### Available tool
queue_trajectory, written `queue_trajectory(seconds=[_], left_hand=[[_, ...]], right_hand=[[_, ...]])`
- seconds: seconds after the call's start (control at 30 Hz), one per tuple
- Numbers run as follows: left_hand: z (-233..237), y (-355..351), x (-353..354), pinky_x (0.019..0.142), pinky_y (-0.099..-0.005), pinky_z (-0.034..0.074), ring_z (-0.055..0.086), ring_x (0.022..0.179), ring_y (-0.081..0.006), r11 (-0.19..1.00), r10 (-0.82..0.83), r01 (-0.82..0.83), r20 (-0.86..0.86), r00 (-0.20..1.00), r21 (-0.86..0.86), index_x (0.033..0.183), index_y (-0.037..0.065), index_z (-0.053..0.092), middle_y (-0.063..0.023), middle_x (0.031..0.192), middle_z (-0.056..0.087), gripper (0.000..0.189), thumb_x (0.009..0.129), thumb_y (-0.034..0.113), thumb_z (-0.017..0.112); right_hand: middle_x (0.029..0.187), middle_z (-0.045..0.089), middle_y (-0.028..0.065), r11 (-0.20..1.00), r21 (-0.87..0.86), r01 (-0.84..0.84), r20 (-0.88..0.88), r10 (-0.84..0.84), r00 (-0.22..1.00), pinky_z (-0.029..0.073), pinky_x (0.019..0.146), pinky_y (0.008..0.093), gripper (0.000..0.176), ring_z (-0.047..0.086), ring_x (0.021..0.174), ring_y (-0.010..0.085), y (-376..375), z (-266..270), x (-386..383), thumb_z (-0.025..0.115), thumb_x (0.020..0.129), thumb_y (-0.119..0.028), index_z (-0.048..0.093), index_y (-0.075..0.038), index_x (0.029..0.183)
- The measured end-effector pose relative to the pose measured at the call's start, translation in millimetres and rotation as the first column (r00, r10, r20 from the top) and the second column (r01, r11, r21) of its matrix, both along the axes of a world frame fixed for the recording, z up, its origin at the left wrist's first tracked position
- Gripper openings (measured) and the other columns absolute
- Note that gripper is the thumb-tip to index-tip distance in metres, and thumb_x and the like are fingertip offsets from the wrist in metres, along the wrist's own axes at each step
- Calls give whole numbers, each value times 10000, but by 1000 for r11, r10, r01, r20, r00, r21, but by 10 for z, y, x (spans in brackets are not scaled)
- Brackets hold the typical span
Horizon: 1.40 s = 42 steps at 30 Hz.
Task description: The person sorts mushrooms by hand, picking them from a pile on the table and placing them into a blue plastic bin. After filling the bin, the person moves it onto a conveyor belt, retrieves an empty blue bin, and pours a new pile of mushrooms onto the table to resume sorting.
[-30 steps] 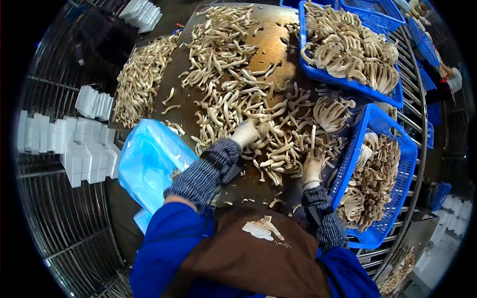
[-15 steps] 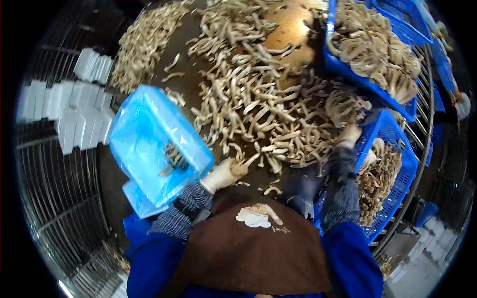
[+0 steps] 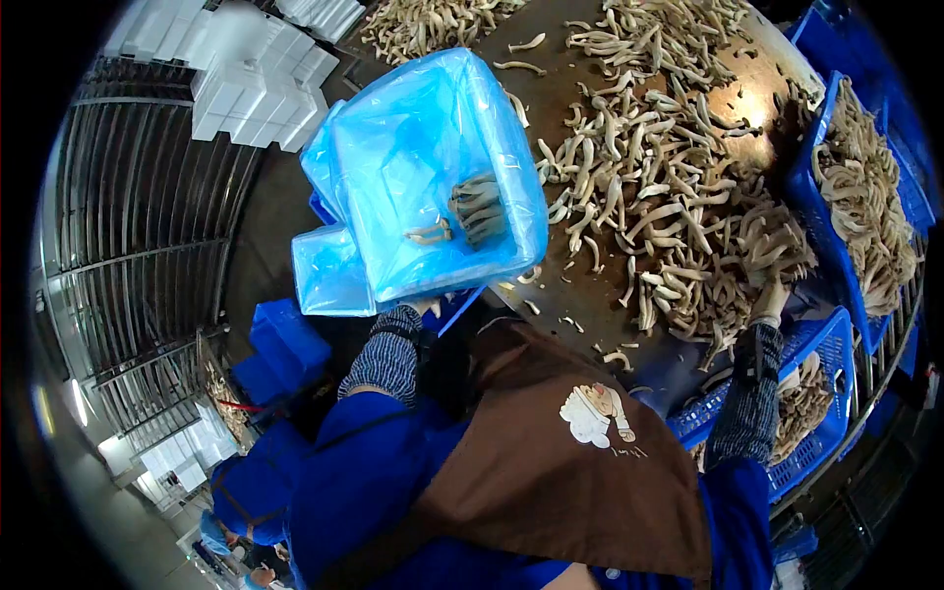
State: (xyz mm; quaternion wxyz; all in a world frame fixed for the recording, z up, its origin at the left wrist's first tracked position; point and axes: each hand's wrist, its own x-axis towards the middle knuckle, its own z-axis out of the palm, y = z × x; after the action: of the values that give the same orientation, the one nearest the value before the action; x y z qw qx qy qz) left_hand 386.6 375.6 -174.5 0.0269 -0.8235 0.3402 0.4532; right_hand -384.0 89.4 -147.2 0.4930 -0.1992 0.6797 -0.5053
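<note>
A box lined with blue plastic film (image 3: 403,147) stands at the table's left edge, with a small bunch of mushrooms (image 3: 479,208) in its corner. My left hand (image 3: 430,307) is at the near lower side of this box, mostly hidden by it, so its fingers do not show. Over the right part of the mushroom pile, my gloved right hand (image 3: 772,300) is closed on the base of a mushroom cluster (image 3: 772,246). Loose long-stemmed mushrooms (image 3: 678,211) cover the table to the left of that cluster.
A blue crate (image 3: 826,211) full of mushroom clusters stands at the right, with another blue crate (image 3: 836,393) nearer, beside my right forearm. White foam boxes (image 3: 261,93) are stacked at upper left. A co-worker (image 3: 218,533) shows at lower left.
My view has swung left. My left hand has left the mushrooms at the table's front edge and gone to the lined box's near side. My right hand stays at the mushroom cluster.
</note>
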Motion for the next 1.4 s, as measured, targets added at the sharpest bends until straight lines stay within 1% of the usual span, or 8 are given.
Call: queue_trajectory(seconds=[0.27,0.5,0.63,0.7,0.83,0.9,1.1,1.4], left_hand=[[1399,-754,-1469,982,-375,396,535,1122,-333,797,-594,526,-543,594,-297,1221,-57,516,-251,1182,572,519,865,314,580],[2179,-2186,-3236,1082,-393,316,378,1297,-339,88,-839,398,148,523,-913,1356,31,395,-198,1398,389,842,686,378,769],[1909,-2386,-3461,1045,-369,366,457,1247,-308,586,-810,563,-403,426,-583,1380,76,378,-200,1373,439,799,739,411,717],[1626,-2295,-3486,1046,-370,363,459,1243,-331,361,-930,871,-203,307,-333,1409,90,335,-212,1358,452,824,764,487,659],[1532,-2058,-3547,1063,-404,334,433,1253,-373,312,-890,651,27,455,-692,1423,54,283,-235,1416,363,800,819,453,623],[1621,-2060,-3726,1018,-364,385,460,1228,-280,789,-614,302,-673,413,-534,1441,27,233,-185,1397,400,748,859,237,653],[1598,-2341,-3669,863,-360,517,566,1061,-252,958,-21,-269,-960,279,-99,1374,33,313,-143,1226,532,544,876,-16,526],[1523,-2467,-3413,678,-315,496,581,846,-191,821,172,-567,-919,354,-64,1218,-11,473,-92,973,588,294,927,30,450]], right_hand=[[1337,431,168,988,-142,-58,-389,-2,921,421,943,345,765,495,1114,253,673,962,1265,637,792,-11,226,-27,1437],[1241,481,198,805,-180,-565,-568,384,728,407,980,381,710,492,1145,295,1342,1334,2509,672,732,-116,302,1,1326],[1235,478,224,894,-155,-420,-800,136,585,421,950,397,791,493,1141,337,1500,131,2289,711,732,-180,281,35,1360],[1204,520,225,986,148,73,-75,-62,995,438,946,373,884,544,1084,333,1375,635,2190,735,748,-187,200,50,1411],[1306,480,214,992,-96,-82,130,94,987,423,984,342,783,516,1163,298,1376,895,2032,646,854,-111,155,-21,1456],[1380,414,178,972,-159,-172,342,217,914,354,1048,348,642,412,1267,282,1349,876,2165,572,903,-124,236,-43,1444],[1158,571,31,907,-420,15,617,273,739,442,920,277,409,552,1039,141,1169,1272,2520,508,966,-253,438,-64,1321],[905,638,79,912,-367,-182,-241,96,966,501,678,296,173,620,732,165,984,1041,2543,530,906,-101,611,22,997]])
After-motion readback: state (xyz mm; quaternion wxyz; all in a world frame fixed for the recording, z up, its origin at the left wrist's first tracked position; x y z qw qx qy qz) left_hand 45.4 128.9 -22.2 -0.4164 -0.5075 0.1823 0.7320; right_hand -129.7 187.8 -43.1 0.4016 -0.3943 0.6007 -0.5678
